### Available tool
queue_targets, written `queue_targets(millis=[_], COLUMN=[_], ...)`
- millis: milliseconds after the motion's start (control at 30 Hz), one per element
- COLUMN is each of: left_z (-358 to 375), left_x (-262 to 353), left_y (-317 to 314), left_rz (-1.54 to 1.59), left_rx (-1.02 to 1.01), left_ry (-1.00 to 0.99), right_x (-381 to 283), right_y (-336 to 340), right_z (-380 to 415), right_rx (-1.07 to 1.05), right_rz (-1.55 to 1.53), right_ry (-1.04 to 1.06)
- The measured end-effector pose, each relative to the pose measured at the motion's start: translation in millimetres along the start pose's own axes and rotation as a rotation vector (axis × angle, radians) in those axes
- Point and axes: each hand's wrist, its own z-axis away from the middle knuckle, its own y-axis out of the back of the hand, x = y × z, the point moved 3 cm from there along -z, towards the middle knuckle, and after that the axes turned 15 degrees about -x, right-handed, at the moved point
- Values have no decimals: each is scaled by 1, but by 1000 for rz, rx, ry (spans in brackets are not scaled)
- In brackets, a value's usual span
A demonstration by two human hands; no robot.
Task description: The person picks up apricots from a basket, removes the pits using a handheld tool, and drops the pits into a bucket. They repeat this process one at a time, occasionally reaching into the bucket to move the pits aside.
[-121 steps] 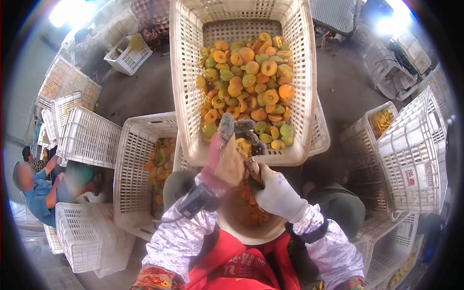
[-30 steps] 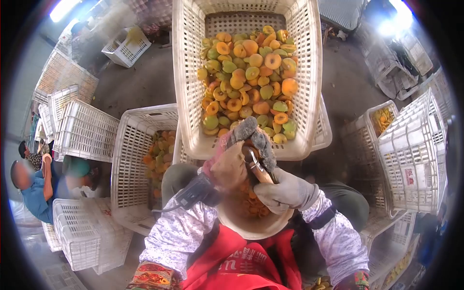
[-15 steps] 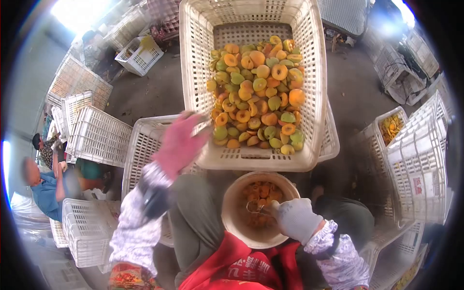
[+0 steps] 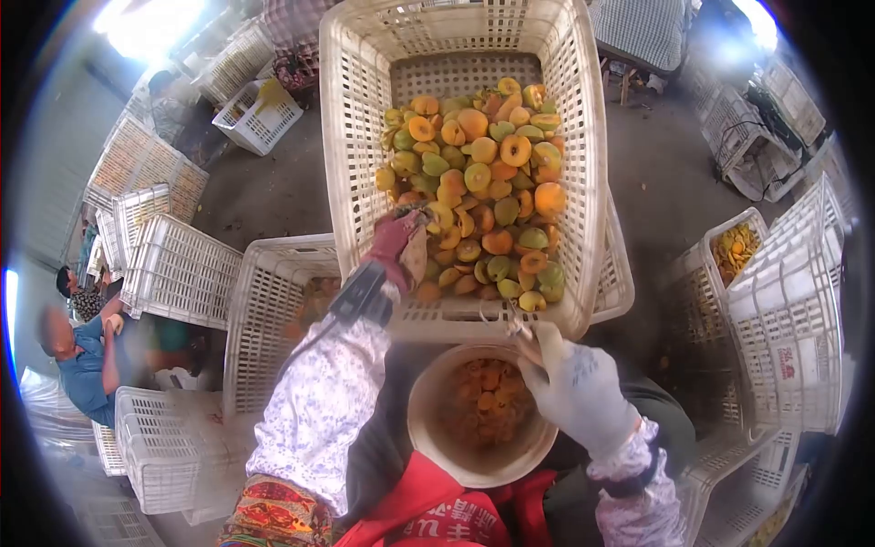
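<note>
A white plastic crate [image 4: 354, 150] holds a pile of halved orange and green fruit [image 4: 488, 173]. My left hand [image 4: 397, 248], in a reddish glove, reaches over the crate's left side; its fingertips are at the fruit on the pile's left edge, and whether they grip a piece is unclear. My right hand [image 4: 576, 378], in a pale grey glove, is closed round a small tool with a metal loop [image 4: 488, 313], raised near the crate's front rim. Below, between my knees, a white bucket [image 4: 421, 428] holds orange fruit pieces [image 4: 488, 397].
Another crate [image 4: 251, 337] lies at the left, below the fruit crate. Stacked crates [image 4: 182, 273] stand farther left, near a seated person in blue [image 4: 87, 360]. At the right are tall crates [image 4: 788, 337] and one with yellow fruit pieces [image 4: 735, 246].
My left hand has moved right and down, from beside the crate to the fruit inside it. My right hand has lifted the tool from the bucket towards the crate's rim. The view has shifted slightly.
</note>
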Motion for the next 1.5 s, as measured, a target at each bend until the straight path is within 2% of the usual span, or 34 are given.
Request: queue_targets(millis=[33,67,133,167,267,300,333,400,433,467,533,567,600,667,700,733,800,933,1033,1100,1233,1300,1333,1400,1433,1500], left_z=[5,19,56,62,92,97,96,93,79,79,96,105,101,87,80,80,87,94,102,103,102,105,106,108,113,125], left_x=[-7,-9,-10,-13,-23,-27,-39,-55,-73,-81,-81,-61,-63,-75,-75,-70,-53,-51,-44,-45,-45,-38,-34,-28,-24,-16], left_y=[16,-7,-68,-77,-101,-105,-103,-91,-75,-84,-117,-128,-126,-123,-131,-131,-142,-141,-152,-149,-144,-148,-146,-150,-152,-157], left_rz=[70,69,62,-6,29,36,40,-585,-386,-379,-367,-644,-635,62,412,414,657,588,532,448,287,91,92,404,407,213], left_rx=[-83,-89,-238,-266,-247,-254,-253,-315,-257,-257,-58,-155,-150,-213,-264,-262,-375,-389,-272,-172,-166,-249,-247,-509,-508,-425], left_ry=[63,60,-129,-205,-85,-173,-172,-778,-377,-378,-855,-631,-629,-349,-361,-361,-191,-189,-152,-179,-223,-283,-282,-109,-110,-111], right_x=[-4,-5,-8,-9,-7,-6,-6,-7,-7,-5,-4,-5,-4,-5,-7,-9,-11,-9,-7,-10,-13,-14,-13,-12,-12,-14], right_y=[2,1,-4,-7,-20,-23,-27,-34,-37,-39,-43,-45,-47,-46,-44,-43,-45,-59,-68,-62,-57,-55,-56,-54,-46,-42], right_z=[-4,-7,-13,-16,-16,-14,-11,-8,-8,-8,-8,-8,-8,-9,-9,-10,-10,-8,-8,-12,-13,-14,-14,-15,-16,-13], right_rx=[40,45,136,103,98,79,76,52,47,47,41,26,9,10,22,19,-89,-32,-23,-106,-137,-195,-196,-214,-218,-738], right_rz=[-13,-7,-30,-48,67,110,111,107,110,80,53,36,20,10,-5,-5,-79,-201,-339,-426,-536,-618,-619,-659,-658,-1161], right_ry=[-18,-19,-1,-5,-5,-8,-9,-16,-16,-17,-22,-46,-70,-61,-54,-53,-125,-20,6,95,55,30,30,141,140,-299])
